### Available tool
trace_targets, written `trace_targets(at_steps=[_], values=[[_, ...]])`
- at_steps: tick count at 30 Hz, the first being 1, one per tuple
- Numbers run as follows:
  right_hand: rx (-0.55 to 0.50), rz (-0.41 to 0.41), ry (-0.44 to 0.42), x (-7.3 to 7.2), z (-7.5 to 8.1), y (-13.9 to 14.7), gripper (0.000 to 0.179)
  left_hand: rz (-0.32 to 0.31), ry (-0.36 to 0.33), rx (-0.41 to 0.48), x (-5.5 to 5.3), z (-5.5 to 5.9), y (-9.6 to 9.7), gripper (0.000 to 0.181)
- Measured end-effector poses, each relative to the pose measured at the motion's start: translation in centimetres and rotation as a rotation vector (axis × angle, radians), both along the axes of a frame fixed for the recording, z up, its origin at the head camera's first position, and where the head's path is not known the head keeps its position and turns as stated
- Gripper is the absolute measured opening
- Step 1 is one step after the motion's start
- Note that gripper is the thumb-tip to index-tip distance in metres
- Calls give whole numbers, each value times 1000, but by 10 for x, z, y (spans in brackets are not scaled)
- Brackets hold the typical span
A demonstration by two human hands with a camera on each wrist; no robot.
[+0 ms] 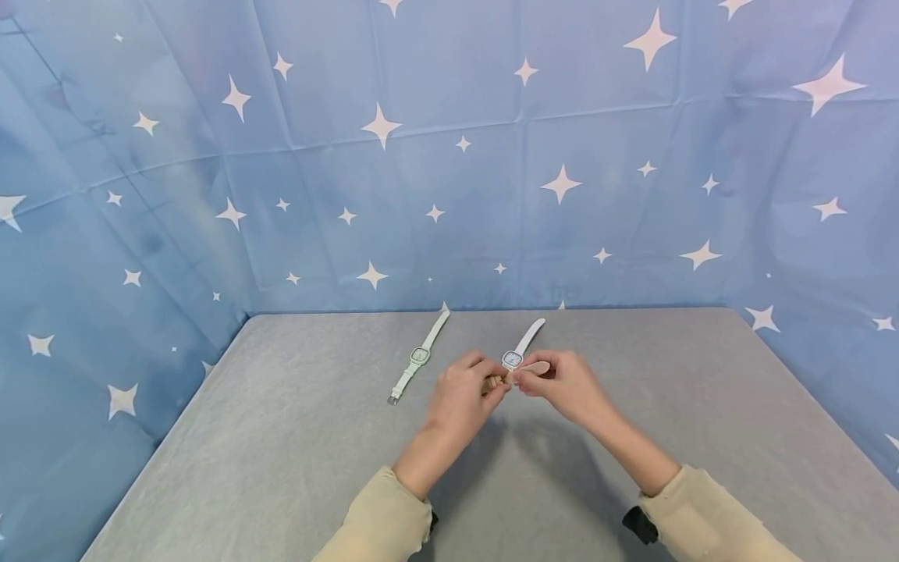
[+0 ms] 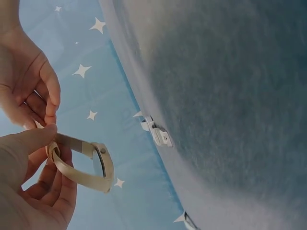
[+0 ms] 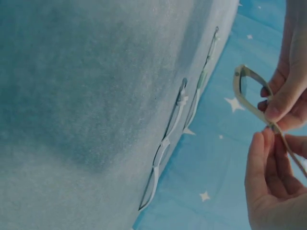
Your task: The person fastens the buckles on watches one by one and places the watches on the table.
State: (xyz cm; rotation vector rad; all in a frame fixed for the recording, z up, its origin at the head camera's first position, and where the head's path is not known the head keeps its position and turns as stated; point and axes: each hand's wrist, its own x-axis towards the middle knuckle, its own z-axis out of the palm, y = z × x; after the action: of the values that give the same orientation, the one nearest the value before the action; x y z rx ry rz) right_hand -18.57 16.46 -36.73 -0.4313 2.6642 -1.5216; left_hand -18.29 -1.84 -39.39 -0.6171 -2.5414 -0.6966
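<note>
A beige wristwatch (image 2: 84,178) is held above the table, its strap bent into a loop through the buckle. My left hand (image 1: 458,396) pinches the strap by the buckle, thumb on top, as the left wrist view shows. Opposite it, my right hand (image 1: 570,388) pinches the strap's free end (image 1: 539,368), which sticks out past the fingers. The buckle is partly hidden by fingertips. Just behind the hands lies a white wristwatch (image 1: 513,359), its lower strap covered by them. Left of it, a pale green wristwatch (image 1: 420,356) lies stretched out flat.
A grey cloth-covered table (image 1: 281,460) spreads under both hands. A blue curtain (image 1: 449,179) with white stars stands along its back and sides. Beige sleeves cover the forearms, with a dark strap piece (image 1: 641,525) beneath the right cuff.
</note>
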Motion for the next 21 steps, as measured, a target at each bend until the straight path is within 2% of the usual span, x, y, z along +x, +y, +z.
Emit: trace_targets(at_steps=[7,14,17,21], values=[[-10,-33,21,2,-3,-2,16,-57,-144,193,-2,-2,0,11],[-19,-55,21,3,-3,-3,14,-106,-319,385,-1,-5,-5,17],[-34,-57,15,4,-2,-4,15,-126,-352,433,0,-4,-7,22],[-62,-58,7,4,-2,-3,15,-144,-352,456,1,-4,-8,23]])
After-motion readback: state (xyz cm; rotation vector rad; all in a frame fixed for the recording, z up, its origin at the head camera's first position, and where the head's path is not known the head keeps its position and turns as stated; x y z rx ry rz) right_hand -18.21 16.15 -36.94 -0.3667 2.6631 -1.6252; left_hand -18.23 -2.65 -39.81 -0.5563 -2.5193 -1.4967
